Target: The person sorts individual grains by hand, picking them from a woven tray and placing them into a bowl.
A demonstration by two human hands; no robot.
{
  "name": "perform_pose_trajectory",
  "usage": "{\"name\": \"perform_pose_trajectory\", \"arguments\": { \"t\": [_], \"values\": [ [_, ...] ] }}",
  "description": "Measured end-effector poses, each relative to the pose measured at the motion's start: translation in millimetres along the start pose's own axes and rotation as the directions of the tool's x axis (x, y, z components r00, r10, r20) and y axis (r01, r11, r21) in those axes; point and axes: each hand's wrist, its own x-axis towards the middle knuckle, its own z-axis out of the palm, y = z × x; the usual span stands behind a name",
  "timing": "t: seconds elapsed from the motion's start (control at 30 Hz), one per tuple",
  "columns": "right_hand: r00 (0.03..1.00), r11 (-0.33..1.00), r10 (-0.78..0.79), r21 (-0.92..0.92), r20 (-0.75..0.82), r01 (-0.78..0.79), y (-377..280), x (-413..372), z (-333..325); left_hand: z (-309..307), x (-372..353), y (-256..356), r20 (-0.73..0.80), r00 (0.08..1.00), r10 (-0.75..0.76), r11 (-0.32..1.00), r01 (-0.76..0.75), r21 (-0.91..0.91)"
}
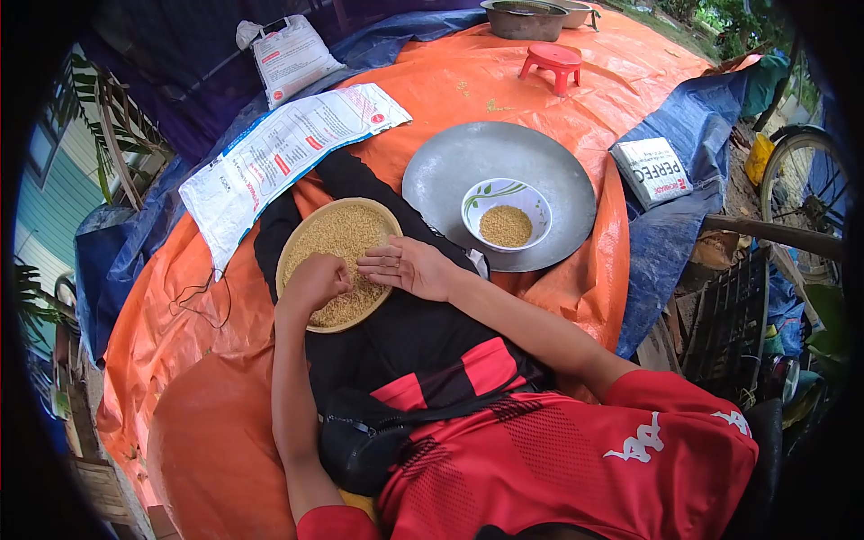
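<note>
On my lap rests a round shallow tan tray [390, 216] filled with small golden-brown grains [346, 236]. My left hand [315, 283] is over the tray's near left part, its fingers curled in. Whatever those fingers hold, if anything, is hidden. Facing it, my right hand [414, 267] reaches over the tray's right rim, palm turned up and fingers stretched out. To the right, a white bowl [538, 200] with a green leaf pattern holds a smaller amount of similar grain. This bowl stands on a large round metal tray [441, 171].
An orange tarp [225, 414] covers the ground, with blue sheeting [666, 261] at its edges. A flattened white sack [297, 135] and a full sack [292, 58] lie beyond my legs. Farther off are a red stool [552, 59] and metal basins [525, 22]. A folded sack [650, 171] lies right.
</note>
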Motion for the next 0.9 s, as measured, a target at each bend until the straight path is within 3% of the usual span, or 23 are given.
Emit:
{"name": "perform_pose_trajectory", "arguments": {
  "t": [0.47,0.57,0.87,0.9],
  "values": [
    [0.999,1.000,0.026,0.010,-0.046,-0.025,-3.0,-2.4,6.8,-15.5,-6.1,9.9,-0.025,1.000,0.019,1.000,-0.019,0.018],
    [0.999,1.000,0.010,0.000,-0.041,-0.010,-1.5,-1.4,5.0,-12.9,-4.8,6.5,-0.068,0.993,0.094,0.996,-0.093,0.012],
    [0.998,0.999,0.006,0.036,-0.055,-0.004,-2.2,-2.4,7.8,-16.0,-4.5,49.4,-0.204,0.960,0.192,0.924,-0.246,-0.294],
    [0.999,0.999,0.007,0.035,-0.052,-0.005,-2.8,-2.7,8.2,-15.8,-3.8,46.3,-0.191,0.962,0.193,0.942,-0.236,-0.237]
  ]
}}
